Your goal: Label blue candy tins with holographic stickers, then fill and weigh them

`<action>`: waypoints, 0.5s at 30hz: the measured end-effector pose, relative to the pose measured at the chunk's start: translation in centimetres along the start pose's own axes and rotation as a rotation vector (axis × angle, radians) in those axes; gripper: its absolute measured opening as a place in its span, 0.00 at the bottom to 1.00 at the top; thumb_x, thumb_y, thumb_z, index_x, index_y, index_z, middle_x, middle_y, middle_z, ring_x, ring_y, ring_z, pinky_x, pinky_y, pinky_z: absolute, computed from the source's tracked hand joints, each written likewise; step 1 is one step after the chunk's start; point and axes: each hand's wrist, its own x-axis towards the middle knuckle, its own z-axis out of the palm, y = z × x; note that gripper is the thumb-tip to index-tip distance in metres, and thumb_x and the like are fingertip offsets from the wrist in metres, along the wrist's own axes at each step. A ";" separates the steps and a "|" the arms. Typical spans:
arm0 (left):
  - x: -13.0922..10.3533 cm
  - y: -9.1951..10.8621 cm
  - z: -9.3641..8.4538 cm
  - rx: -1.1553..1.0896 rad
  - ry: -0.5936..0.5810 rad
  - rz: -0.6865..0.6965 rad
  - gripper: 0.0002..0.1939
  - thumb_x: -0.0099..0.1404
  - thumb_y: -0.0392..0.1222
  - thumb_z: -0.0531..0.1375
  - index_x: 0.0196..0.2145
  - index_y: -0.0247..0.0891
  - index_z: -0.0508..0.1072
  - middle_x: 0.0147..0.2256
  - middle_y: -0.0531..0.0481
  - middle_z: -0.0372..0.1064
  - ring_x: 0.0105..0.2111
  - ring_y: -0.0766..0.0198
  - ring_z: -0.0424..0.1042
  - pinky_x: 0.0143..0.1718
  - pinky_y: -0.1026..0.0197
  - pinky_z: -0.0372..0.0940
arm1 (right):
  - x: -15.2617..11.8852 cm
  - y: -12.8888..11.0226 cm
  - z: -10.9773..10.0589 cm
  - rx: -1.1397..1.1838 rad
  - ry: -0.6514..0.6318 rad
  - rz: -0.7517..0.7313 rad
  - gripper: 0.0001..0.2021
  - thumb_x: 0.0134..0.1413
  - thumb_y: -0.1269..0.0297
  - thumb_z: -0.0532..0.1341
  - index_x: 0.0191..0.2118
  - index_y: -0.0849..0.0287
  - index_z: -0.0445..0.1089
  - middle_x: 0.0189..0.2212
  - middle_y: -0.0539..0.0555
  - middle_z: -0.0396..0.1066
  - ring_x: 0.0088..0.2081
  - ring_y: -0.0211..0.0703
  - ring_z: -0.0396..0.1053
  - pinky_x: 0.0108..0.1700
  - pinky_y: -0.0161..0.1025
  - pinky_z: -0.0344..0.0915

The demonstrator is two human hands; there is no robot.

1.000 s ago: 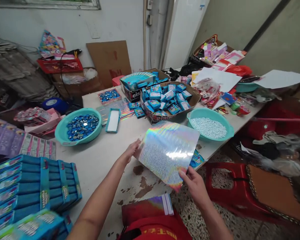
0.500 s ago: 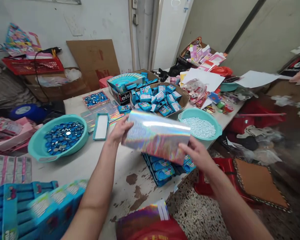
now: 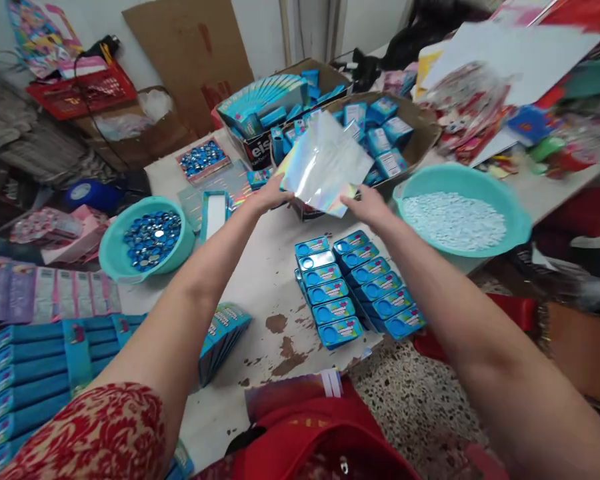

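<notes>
A shiny holographic sheet (image 3: pixel 325 163) is stretched between my two hands, over the front edge of a cardboard box of small blue packets (image 3: pixel 380 143). My left hand (image 3: pixel 274 192) pinches its lower left edge. At its lower right corner, my right hand (image 3: pixel 363 202) has its fingers closed on the sheet. Below my hands, two rows of blue boxes with round recesses (image 3: pixel 333 290) lie on the table (image 3: pixel 260 280). A turquoise basin of pale small pieces (image 3: pixel 455 220) stands to the right of my right hand.
A turquoise basin of blue discs (image 3: pixel 153 240) and an open tray (image 3: pixel 216 212) stand on the left. Stacked blue boxes (image 3: pixel 40 373) fill the lower left, with a fanned stack (image 3: pixel 223 337) beside them. White sheets (image 3: pixel 510 60) and plastic bags lie at the back right.
Both hands have moved forward with the sheet, from above the rows of blue boxes to the cardboard box. The rows now show uncovered. The camera view has shifted.
</notes>
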 end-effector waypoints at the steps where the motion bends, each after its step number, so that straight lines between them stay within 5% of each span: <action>1: -2.3 0.0 -0.9 0.012 -0.072 -0.043 0.37 0.50 0.38 0.68 0.57 0.29 0.63 0.57 0.32 0.60 0.59 0.44 0.56 0.59 0.43 0.48 | -2.0 -0.4 -0.8 0.012 -0.006 -0.032 0.16 0.44 0.66 0.68 0.41 0.62 0.70 0.48 0.59 0.68 0.53 0.51 0.63 0.54 0.47 0.60; 4: -11.5 1.0 -5.5 0.079 -0.286 -0.072 0.38 0.53 0.49 0.66 0.59 0.37 0.62 0.56 0.38 0.63 0.56 0.46 0.61 0.57 0.48 0.54 | -10.6 -1.3 -3.2 0.021 -0.017 -0.242 0.17 0.51 0.57 0.64 0.49 0.45 0.68 0.48 0.51 0.70 0.51 0.51 0.66 0.57 0.54 0.60; 6: -18.5 1.5 -8.8 0.190 -0.284 -0.181 0.37 0.56 0.56 0.62 0.60 0.39 0.61 0.57 0.39 0.62 0.56 0.47 0.63 0.56 0.51 0.56 | -17.1 -1.0 -3.2 0.001 -0.032 -0.263 0.13 0.53 0.54 0.62 0.46 0.40 0.70 0.42 0.51 0.72 0.46 0.52 0.69 0.53 0.55 0.65; 7: -21.6 1.5 -10.2 0.266 -0.243 -0.284 0.37 0.59 0.59 0.58 0.61 0.39 0.58 0.58 0.39 0.62 0.55 0.48 0.64 0.54 0.52 0.58 | -20.0 -0.5 -2.3 0.020 -0.144 -0.244 0.11 0.53 0.55 0.62 0.43 0.42 0.72 0.39 0.51 0.73 0.43 0.51 0.70 0.50 0.52 0.69; 9: -26.5 0.9 -12.3 0.479 -0.251 -0.562 0.39 0.59 0.62 0.53 0.63 0.39 0.56 0.55 0.38 0.65 0.52 0.48 0.67 0.51 0.51 0.61 | -24.5 1.1 1.3 0.148 -0.609 -0.129 0.12 0.54 0.58 0.61 0.44 0.50 0.73 0.39 0.53 0.74 0.41 0.46 0.72 0.46 0.45 0.71; 11: -28.7 0.1 -13.5 0.607 -0.325 -0.708 0.41 0.58 0.63 0.53 0.62 0.35 0.57 0.52 0.36 0.68 0.50 0.45 0.69 0.50 0.50 0.62 | -27.2 3.3 6.5 0.255 -0.865 0.096 0.18 0.55 0.59 0.59 0.52 0.56 0.68 0.45 0.56 0.72 0.44 0.45 0.71 0.47 0.44 0.71; 13: -28.5 -0.4 -13.9 0.622 -0.318 -0.686 0.41 0.58 0.62 0.53 0.62 0.34 0.56 0.52 0.35 0.68 0.51 0.45 0.69 0.50 0.51 0.62 | -28.3 5.4 12.0 0.188 -0.930 0.210 0.29 0.52 0.60 0.61 0.60 0.56 0.58 0.55 0.59 0.65 0.51 0.49 0.67 0.51 0.48 0.67; 15: -26.6 -0.2 -13.5 0.546 -0.245 -0.584 0.39 0.60 0.60 0.52 0.63 0.35 0.55 0.53 0.38 0.67 0.51 0.48 0.68 0.50 0.53 0.62 | -28.6 7.1 16.4 0.073 -0.927 0.172 0.42 0.43 0.62 0.67 0.64 0.57 0.50 0.63 0.62 0.52 0.62 0.54 0.53 0.61 0.52 0.55</action>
